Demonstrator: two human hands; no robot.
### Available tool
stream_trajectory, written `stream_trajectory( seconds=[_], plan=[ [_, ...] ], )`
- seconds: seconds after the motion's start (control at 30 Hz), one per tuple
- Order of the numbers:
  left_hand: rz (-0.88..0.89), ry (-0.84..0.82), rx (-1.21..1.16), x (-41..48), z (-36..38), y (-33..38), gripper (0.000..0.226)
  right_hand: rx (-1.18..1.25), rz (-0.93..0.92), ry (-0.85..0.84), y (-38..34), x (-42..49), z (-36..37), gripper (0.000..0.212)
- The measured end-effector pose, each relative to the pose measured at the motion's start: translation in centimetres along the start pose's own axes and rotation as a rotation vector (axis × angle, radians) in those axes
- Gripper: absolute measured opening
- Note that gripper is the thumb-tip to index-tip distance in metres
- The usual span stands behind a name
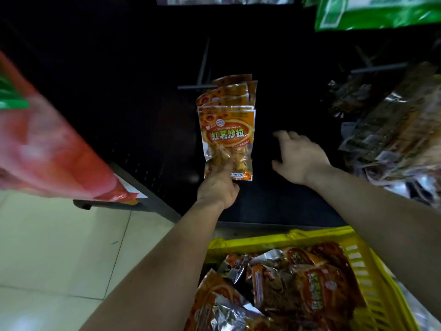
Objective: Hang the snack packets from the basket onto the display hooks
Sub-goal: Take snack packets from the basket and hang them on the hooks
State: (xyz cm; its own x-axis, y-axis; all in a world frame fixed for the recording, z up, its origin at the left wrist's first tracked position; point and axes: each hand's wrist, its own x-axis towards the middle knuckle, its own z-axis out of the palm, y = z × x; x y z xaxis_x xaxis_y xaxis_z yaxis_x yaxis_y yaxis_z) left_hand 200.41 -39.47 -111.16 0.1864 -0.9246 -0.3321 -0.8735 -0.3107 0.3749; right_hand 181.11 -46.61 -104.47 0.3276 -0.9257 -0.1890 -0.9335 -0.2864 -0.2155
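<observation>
The left hand [218, 186] is pinching the bottom edge of the front snack packet [226, 134], one digit lying across its clear window. That packet is hanging foremost in a row on a hook [204, 63] against the dark far panel [119, 91]. Just to its right, the right hand [301, 158] is hovering with fingers spread, holding nothing. Nearer, a yellow basket [262, 242] is holding more packets [305, 283].

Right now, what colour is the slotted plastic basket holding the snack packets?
Bright yellow; the slotted plastic basket shows best in the head view, lower right.
</observation>
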Motion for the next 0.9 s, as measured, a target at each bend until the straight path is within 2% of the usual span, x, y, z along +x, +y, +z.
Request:
stream_trajectory(
  seconds=[0.43,0.6,0.9],
  plan=[
    [0.031,0.023,0.049,-14.6,-4.8,-0.2,0.064,-0.028,-0.039,-0.072,-1.2,-14.8,-2.5,0.065],
    [0.056,0.010,0.017,-20.4,-2.6,-1.9,0.057,-0.061,-0.066,-0.093,-0.9,-20.7,-0.8,0.065],
    [-0.038,-0.165,0.073,-24.4,3.8,-4.7,0.059,0.009,0.045,-0.349,3.2,-25.1,5.8,0.065]
  ],
)
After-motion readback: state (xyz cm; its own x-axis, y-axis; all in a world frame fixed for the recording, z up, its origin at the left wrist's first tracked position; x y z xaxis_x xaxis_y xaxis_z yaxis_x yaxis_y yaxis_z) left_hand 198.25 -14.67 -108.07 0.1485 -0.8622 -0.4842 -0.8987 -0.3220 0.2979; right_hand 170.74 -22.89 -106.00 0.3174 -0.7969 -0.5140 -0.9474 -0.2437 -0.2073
